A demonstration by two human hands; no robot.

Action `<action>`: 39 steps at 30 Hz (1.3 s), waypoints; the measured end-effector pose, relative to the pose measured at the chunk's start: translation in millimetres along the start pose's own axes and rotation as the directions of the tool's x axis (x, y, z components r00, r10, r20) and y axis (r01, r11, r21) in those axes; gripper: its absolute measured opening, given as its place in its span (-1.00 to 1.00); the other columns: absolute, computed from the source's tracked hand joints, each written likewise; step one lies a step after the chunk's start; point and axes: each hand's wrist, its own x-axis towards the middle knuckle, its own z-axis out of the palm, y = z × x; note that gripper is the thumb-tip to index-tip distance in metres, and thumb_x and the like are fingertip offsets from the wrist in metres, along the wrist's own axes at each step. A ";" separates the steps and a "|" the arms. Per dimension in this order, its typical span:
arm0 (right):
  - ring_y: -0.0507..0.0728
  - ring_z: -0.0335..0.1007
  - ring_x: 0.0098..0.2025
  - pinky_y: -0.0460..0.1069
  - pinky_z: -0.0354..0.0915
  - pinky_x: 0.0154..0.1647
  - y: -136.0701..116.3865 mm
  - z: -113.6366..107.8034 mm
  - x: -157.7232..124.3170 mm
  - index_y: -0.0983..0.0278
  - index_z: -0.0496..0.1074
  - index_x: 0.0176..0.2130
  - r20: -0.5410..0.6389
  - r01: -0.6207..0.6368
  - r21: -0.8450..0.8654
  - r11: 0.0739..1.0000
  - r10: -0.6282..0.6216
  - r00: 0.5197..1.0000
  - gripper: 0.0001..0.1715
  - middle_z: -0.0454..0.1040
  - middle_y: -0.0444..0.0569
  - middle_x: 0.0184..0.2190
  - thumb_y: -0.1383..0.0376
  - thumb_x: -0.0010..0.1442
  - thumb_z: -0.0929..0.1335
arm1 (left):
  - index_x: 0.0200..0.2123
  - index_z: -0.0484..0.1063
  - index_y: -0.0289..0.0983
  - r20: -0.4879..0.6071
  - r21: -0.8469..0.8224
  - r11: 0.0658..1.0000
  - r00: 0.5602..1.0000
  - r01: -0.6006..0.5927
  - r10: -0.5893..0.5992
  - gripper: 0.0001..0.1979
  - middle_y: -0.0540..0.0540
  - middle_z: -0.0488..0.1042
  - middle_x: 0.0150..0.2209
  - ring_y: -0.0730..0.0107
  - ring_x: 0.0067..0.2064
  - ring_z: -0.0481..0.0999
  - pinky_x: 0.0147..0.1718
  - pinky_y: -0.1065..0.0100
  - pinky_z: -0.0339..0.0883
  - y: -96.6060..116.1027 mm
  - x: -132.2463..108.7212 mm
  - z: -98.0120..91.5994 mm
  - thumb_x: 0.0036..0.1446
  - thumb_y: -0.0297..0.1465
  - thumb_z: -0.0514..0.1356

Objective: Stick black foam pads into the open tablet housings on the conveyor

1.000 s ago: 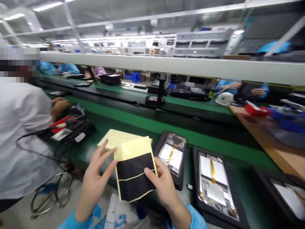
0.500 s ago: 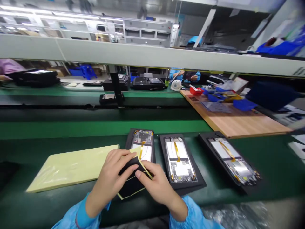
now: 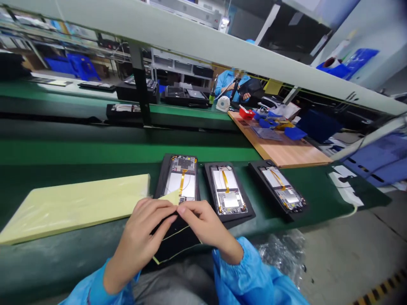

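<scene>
My left hand [image 3: 143, 228] is closed on a sheet of black stickers [image 3: 179, 243] with a pale yellow backing. My right hand [image 3: 205, 222] pinches the same sheet near its upper edge, fingertips against those of the left. A yellow corner sticks up above the fingers; what lies exactly between the fingertips is hidden. Just beyond the hands, an opened tablet [image 3: 173, 182] with its circuit board showing lies on a black pad. Two more opened tablets, a middle one [image 3: 229, 198] and a right one [image 3: 288, 195], rest on black pads to the right.
A plastic-wrapped yellow stack [image 3: 79, 203] lies left. Beyond the green bench, a wooden board [image 3: 273, 150] carries blue bins and a red bin [image 3: 246, 112]. A power strip [image 3: 345, 186] sits at right. A co-worker [image 3: 224, 80] in blue is across the line, by a white fan [image 3: 223, 103].
The view has tilted down and turned right. My right fingertips have moved up to the sheet's upper edge, meeting the left fingertips. The sheet sits lower, over the bench's front edge.
</scene>
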 end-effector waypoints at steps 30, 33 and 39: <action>0.00 0.00 -0.47 -0.08 0.02 -0.45 23.7 10.4 2.3 0.22 0.20 -0.56 -0.181 -0.133 0.075 0.988 0.145 0.973 -0.48 0.11 -0.24 -0.60 0.01 0.29 0.33 | -0.19 0.44 -0.19 0.039 0.104 0.994 0.999 -0.012 0.008 -0.87 -0.04 0.57 -0.26 0.26 -0.21 0.52 -0.15 0.26 0.37 -11.5 -5.8 21.3 0.44 -0.46 0.13; 0.00 0.00 -0.47 -0.08 0.04 -0.45 25.6 10.0 3.0 0.22 0.20 -0.55 -0.201 -0.135 0.076 0.988 0.148 0.968 -0.48 0.10 -0.24 -0.60 0.01 0.31 0.31 | -0.04 0.47 -0.20 0.035 0.106 0.994 0.999 0.018 -0.022 -0.89 -0.09 0.59 -0.19 0.22 -0.16 0.56 -0.12 0.24 0.41 -15.3 -9.3 23.5 0.46 -0.39 0.15; 0.02 0.05 -0.43 -0.07 0.02 -0.44 30.0 12.8 7.0 0.24 0.24 -0.54 -0.208 -0.151 0.066 0.986 0.162 0.965 -0.52 0.13 -0.21 -0.57 0.03 0.30 0.31 | -0.14 0.50 -0.19 0.010 0.066 0.997 0.999 0.034 -0.034 -0.89 -0.06 0.54 -0.23 0.26 -0.15 0.51 -0.10 0.24 0.37 -24.2 -10.7 26.6 0.42 -0.49 0.19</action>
